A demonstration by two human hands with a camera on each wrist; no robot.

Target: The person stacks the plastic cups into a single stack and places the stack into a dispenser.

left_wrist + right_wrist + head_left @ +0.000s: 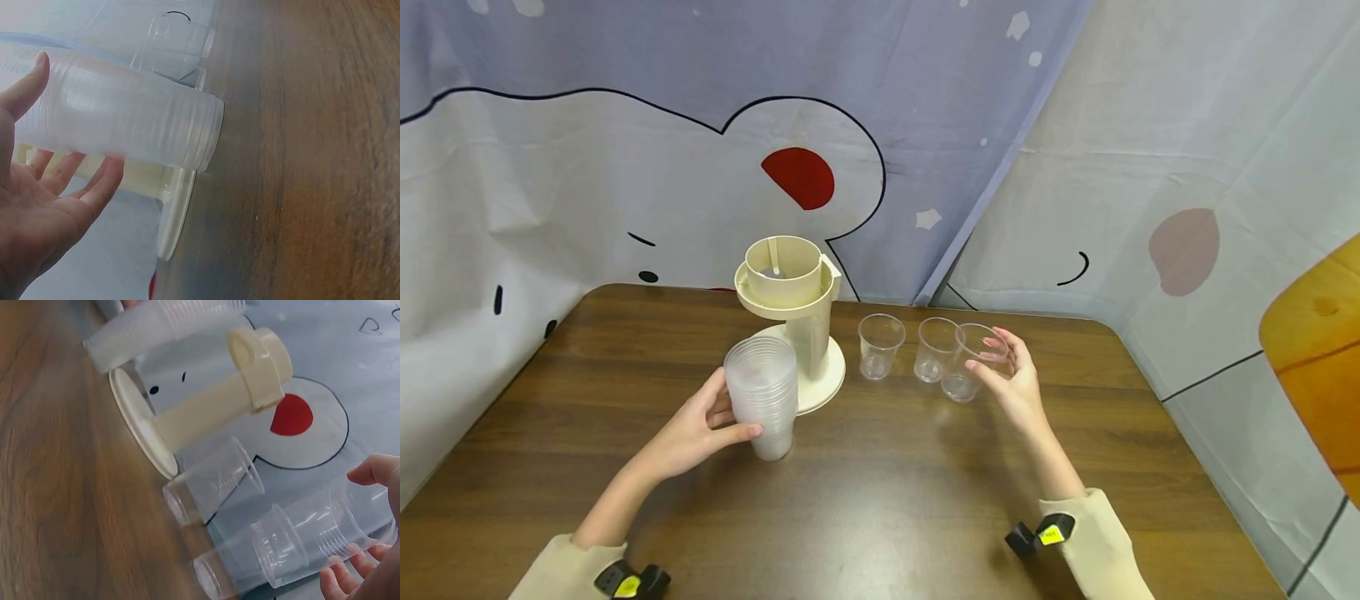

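Observation:
My left hand (700,425) holds a tall stack of nested plastic cups (763,400), thumb on the near side and fingers round the far side. The stack (119,106) is upright, beside a cream plastic stand (808,350) with a round base and a ring-shaped top. At the right, my right hand (1017,383) grips a single clear plastic cup (961,385) near its rim between thumb and fingers. Two more clear cups stand left of it: a middle cup (927,367), partly overlapped by the held one, and a left cup (877,354).
All of this is on a brown wooden table (865,517). A printed curtain (700,183) hangs right behind its back edge. At the far right is an orange-yellow shape (1315,333). Dark straps with small devices (1041,535) sit at both wrists.

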